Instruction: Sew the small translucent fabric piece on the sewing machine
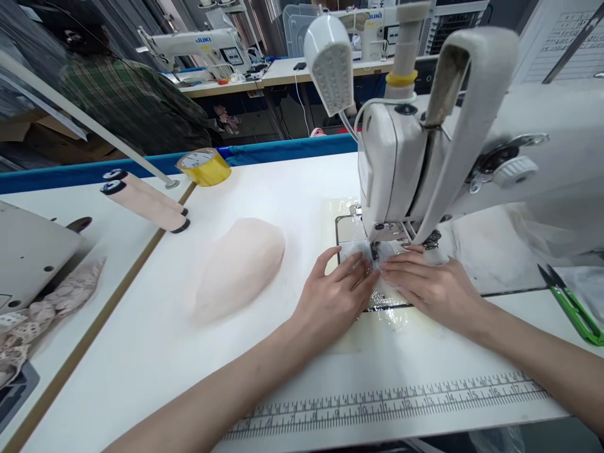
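Cloth — pale and thin — lies at the presser foot of the sewing machine, seemingly being guided for stitching. Left hand and right hand rest fingers over it from either side; whether either grip pinches, I cannot tell. Next calls for steady feeding, fingers clear.

Fingertips of the left hand and right hand partly hide pale material just past three o'clock. At two, print on a sheet is too small to read; the frame crops green snips past three and a machine housing at nine.
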